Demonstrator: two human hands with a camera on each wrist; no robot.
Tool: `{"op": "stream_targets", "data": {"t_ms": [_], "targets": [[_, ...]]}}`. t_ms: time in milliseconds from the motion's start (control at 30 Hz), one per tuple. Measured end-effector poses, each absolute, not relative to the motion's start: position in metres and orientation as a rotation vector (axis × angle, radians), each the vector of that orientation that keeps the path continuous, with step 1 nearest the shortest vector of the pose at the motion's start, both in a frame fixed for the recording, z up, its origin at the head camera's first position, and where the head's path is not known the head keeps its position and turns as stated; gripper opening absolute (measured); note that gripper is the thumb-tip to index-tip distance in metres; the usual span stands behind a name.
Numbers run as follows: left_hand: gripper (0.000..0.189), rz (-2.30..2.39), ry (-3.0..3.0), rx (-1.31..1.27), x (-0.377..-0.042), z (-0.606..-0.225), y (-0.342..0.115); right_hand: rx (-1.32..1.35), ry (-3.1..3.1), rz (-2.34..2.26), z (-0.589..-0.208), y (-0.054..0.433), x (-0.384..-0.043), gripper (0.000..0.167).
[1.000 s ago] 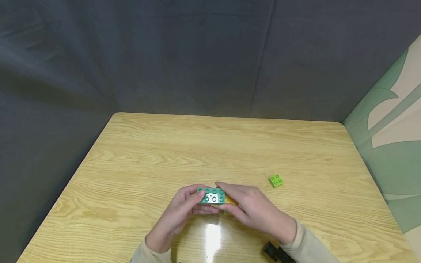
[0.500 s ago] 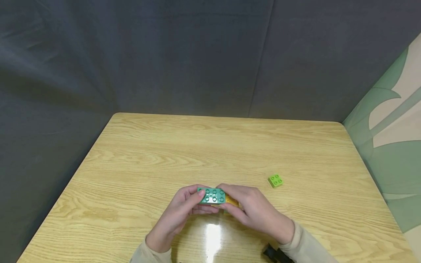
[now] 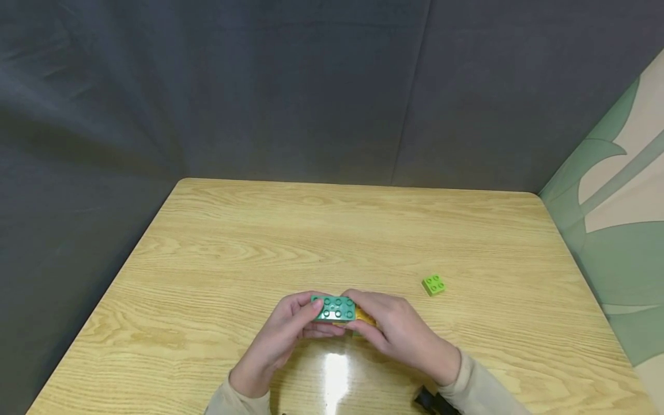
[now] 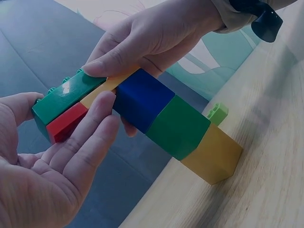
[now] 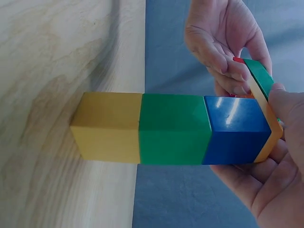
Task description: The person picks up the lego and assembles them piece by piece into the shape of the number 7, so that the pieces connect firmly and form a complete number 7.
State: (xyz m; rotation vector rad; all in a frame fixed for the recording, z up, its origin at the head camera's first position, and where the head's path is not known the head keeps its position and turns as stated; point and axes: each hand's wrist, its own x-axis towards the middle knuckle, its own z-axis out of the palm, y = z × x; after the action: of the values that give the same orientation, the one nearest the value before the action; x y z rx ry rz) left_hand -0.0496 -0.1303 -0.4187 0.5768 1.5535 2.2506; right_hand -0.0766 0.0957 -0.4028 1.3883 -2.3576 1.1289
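Observation:
A column of toy building bricks stands on the table, with a yellow block (image 5: 109,126) at its foot, then a green block (image 5: 173,128) and a blue block (image 5: 240,116). A thin orange-yellow brick (image 4: 121,81) lies across its top, reaching out toward the left hand. On that sits a long green brick (image 3: 334,309) with studs, and a red brick (image 4: 67,124) shows beneath the overhang. My left hand (image 3: 284,331) grips the green brick's left end, thumb on top, fingers under the red brick. My right hand (image 3: 396,325) holds the top bricks from the right, thumb against the green brick.
A lime-green brick (image 3: 433,285) with studs lies on the wooden table (image 3: 332,230), right of the hands. A black device (image 3: 433,400) is at the right wrist. A dark curtain (image 3: 311,92) hangs behind, and a green-and-cream patterned cloth (image 3: 622,248) lines the right side.
My right forearm has drifted slightly left, and its index fingertip sits a little farther right over the green brick. My left hand keeps its place.

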Motion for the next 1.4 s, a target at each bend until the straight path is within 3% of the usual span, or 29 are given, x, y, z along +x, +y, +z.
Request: {"op": "stream_targets", "data": {"t_ms": [267,733,1400], "targets": [[0.037,2.227,1.56,0.558,-0.0495,-0.4182,-0.1314,1.383,-2.38,1.144,-0.4046,0.0986,-0.0766,0.033],[0.038,2.234,1.558,0.513,-0.0482,-0.4181,-0.1304,1.393,-2.345,1.247,-0.4072,0.0978,-0.0776,0.029],[0.039,2.249,1.502,0.639,-0.0493,-0.4185,-0.1314,1.361,-2.378,1.211,-0.4076,0.0981,-0.0757,0.033]]}}
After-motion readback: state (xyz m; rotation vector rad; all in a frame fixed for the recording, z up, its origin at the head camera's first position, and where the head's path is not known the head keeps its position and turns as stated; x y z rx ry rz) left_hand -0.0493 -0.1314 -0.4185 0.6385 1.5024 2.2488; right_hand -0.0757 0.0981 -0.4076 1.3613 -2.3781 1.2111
